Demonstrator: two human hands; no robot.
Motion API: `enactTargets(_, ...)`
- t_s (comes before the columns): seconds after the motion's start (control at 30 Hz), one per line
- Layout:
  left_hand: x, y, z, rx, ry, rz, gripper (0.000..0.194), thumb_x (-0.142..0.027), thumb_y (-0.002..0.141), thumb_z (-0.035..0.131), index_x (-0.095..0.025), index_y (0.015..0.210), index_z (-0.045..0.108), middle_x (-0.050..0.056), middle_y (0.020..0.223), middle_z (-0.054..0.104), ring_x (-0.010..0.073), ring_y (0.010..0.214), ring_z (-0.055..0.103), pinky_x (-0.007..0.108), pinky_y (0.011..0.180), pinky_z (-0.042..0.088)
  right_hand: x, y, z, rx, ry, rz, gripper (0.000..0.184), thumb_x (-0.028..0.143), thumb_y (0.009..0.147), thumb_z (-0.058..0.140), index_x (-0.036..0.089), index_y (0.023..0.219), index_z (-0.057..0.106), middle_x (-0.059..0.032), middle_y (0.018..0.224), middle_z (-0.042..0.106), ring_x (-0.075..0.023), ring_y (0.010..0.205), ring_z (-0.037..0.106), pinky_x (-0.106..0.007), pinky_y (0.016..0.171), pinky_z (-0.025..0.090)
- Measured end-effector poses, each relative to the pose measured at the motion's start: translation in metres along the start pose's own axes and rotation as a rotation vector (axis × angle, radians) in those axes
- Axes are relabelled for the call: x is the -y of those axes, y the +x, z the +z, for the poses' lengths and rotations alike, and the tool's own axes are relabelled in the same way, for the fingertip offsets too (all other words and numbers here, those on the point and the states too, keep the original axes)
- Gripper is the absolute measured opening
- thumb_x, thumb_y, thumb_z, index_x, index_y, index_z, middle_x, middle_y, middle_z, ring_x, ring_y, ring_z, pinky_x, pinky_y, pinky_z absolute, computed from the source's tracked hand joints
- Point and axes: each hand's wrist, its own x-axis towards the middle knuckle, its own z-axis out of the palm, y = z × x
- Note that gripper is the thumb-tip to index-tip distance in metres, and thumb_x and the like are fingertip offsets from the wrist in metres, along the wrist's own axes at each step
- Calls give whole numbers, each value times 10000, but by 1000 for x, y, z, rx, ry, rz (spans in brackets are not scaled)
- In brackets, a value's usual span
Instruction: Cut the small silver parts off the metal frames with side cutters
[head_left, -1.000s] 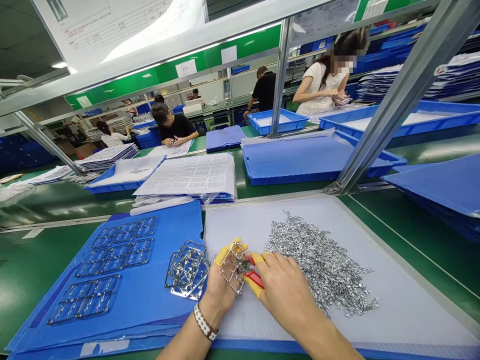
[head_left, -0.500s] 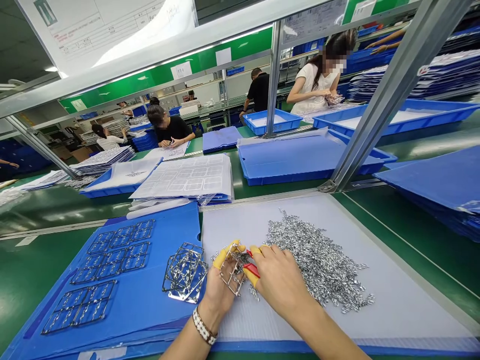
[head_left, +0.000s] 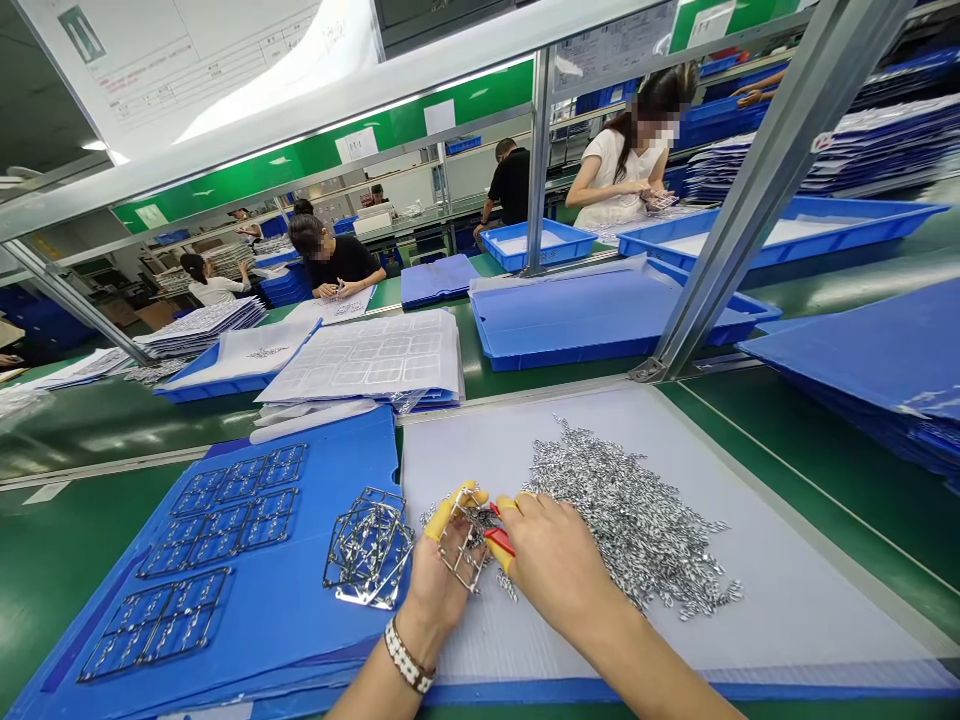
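Note:
My left hand point(head_left: 435, 580), with yellow finger cots and a wrist bracelet, is closed on a small metal frame point(head_left: 459, 552) held upright over the white sheet point(head_left: 787, 600). My right hand point(head_left: 559, 570), also wearing yellow cots, grips a red-handled cutter point(head_left: 499, 541) with its tip against that frame. A pile of small silvery metal parts point(head_left: 630, 525) lies just right of my hands. A heap of emptied metal frames point(head_left: 367, 545) rests to the left on the blue board point(head_left: 300, 610). Flat frames point(head_left: 225, 510) lie in rows farther left on it.
Blue trays point(head_left: 600, 320) and a stack of clear blister sheets point(head_left: 375, 360) stand behind the work area. A slanted metal post point(head_left: 742, 200) rises at the right. Several other people work at benches in the background. Green table surface point(head_left: 60, 530) surrounds the boards.
The view has shifted slightly. My hands stay together on the frame with the cutter, and a few cut parts lie under them.

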Motion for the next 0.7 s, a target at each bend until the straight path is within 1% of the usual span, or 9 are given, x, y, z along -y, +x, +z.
enactTargets(0.07, -2, -1, 2, 22, -26, -13, 332, -309, 828, 555, -177, 1115, 655, 103, 1194, 627, 231, 1059, 573, 315, 802, 476, -3, -2, -1, -2, 6, 7, 108, 269, 797, 635, 205, 881, 612, -44, 815, 644, -219, 804, 582, -344, 698, 340)
enactTargets(0.2, -8, 0, 3, 88, -126, -77, 346, -361, 863, 503, -162, 1106, 647, 115, 1215, 612, 266, 1068, 575, 386, 809, 495, -12, -12, 0, -9, 10, 24, 180, 342, 792, 645, 207, 904, 609, -47, 848, 640, -236, 840, 560, -356, 707, 321)
enactTargets(0.33, -10, 0, 3, 113, -188, -99, 362, -380, 878, 472, -156, 1111, 636, 121, 1200, 617, 295, 1128, 545, 449, 834, 492, -17, -20, 3, 6, 0, 30, 175, 331, 793, 637, 203, 907, 605, -51, 858, 636, -238, 843, 545, -359, 717, 304)
enactTargets(0.6, -5, -1, 4, 89, -168, -72, 354, -362, 879, 475, -160, 1126, 630, 116, 1232, 599, 287, 1129, 547, 372, 758, 509, -7, -17, 7, 23, -13, 12, 156, 299, 811, 607, 189, 920, 611, -59, 849, 631, -249, 828, 538, -363, 697, 287)
enactTargets(0.7, -5, -1, 4, 79, -156, -61, 339, -357, 871, 491, -171, 1113, 638, 112, 1234, 597, 281, 1131, 546, 357, 754, 509, -3, -16, 7, 32, -48, 5, 123, 242, 806, 613, 186, 915, 615, -61, 827, 634, -240, 799, 548, -356, 678, 289)
